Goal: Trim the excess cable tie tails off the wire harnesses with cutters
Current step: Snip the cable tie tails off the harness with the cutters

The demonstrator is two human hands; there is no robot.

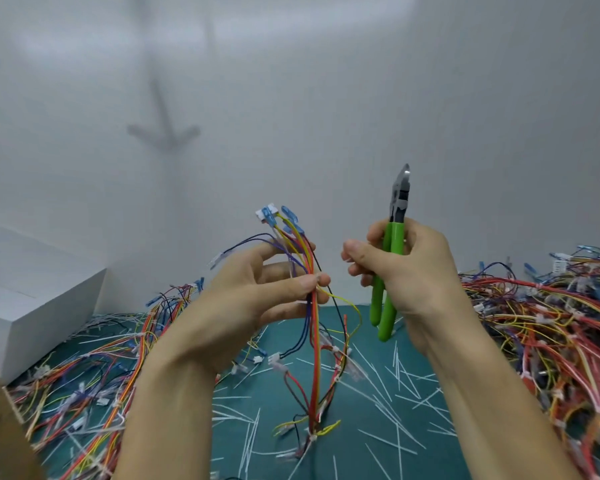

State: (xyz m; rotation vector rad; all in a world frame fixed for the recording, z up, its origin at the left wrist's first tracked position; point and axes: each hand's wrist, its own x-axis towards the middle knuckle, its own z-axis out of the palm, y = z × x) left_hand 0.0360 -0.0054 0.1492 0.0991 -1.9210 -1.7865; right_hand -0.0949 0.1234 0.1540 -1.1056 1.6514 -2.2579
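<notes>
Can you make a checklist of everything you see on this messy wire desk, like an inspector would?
Surface: green mat, mostly covered.
Job's things: harness held upright; green cutters point up, blades closed.
Clutter: white tie tails scattered on the mat.
Grippers: left hand pinches the harness; right hand grips the cutters.
Cables: wire piles left and right.
Surroundings: white box at left; white wall behind.

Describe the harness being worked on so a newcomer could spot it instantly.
Above the green mat, between two heaps of wiring, the left hand pinches one wire harness. It alone hangs upright in the air, blue terminals on top, beside the green-handled cutters.
</notes>
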